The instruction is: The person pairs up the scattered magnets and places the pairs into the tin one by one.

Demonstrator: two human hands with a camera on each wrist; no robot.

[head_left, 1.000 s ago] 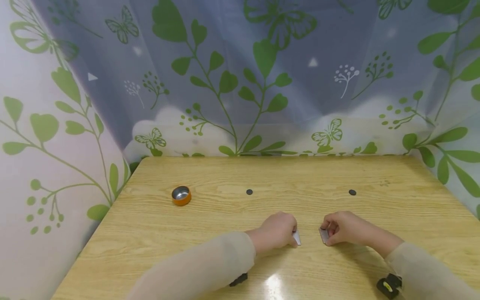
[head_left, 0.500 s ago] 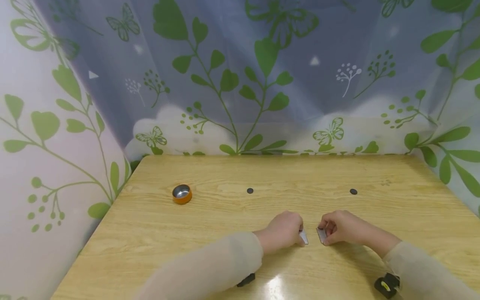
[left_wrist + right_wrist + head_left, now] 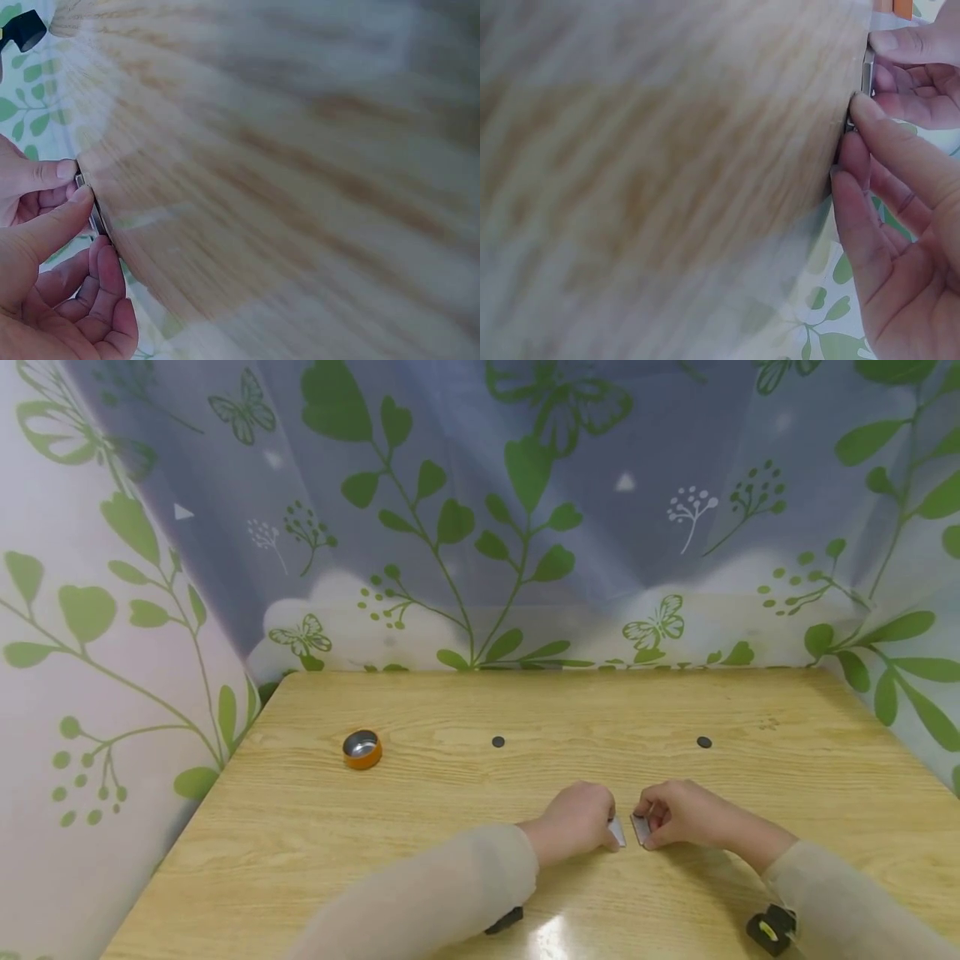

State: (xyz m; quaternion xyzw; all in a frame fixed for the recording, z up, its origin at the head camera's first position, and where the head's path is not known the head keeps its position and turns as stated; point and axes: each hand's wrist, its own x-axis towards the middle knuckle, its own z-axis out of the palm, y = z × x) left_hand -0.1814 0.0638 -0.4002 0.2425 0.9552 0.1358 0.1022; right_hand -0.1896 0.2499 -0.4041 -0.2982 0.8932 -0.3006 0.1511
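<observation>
In the head view, my left hand (image 3: 576,820) pinches a small flat silver-grey plate (image 3: 617,832) between thumb and fingers. Facing it from the right, my right hand (image 3: 693,817) pinches a similar thin grey plate (image 3: 641,831). Both plates are held tilted close over the wooden table, with a narrow gap between them. The left wrist view has the left hand's thumb and fingers on the plate edge (image 3: 97,217), the other hand just beyond. From the right wrist, the left hand's plate (image 3: 868,71) appears edge-on; fingers cover most of both plates.
An orange bowl (image 3: 362,750) with a shiny metal inside stands on the left of the wooden table (image 3: 315,860). Two small dark discs (image 3: 498,742) lie apart behind the hands. A leaf-patterned curtain (image 3: 450,568) hangs along the table's far edge.
My left hand has moved right with its plate, and the right hand has shifted slightly left, so the gap between the plates has narrowed. Bowl and discs stay in place.
</observation>
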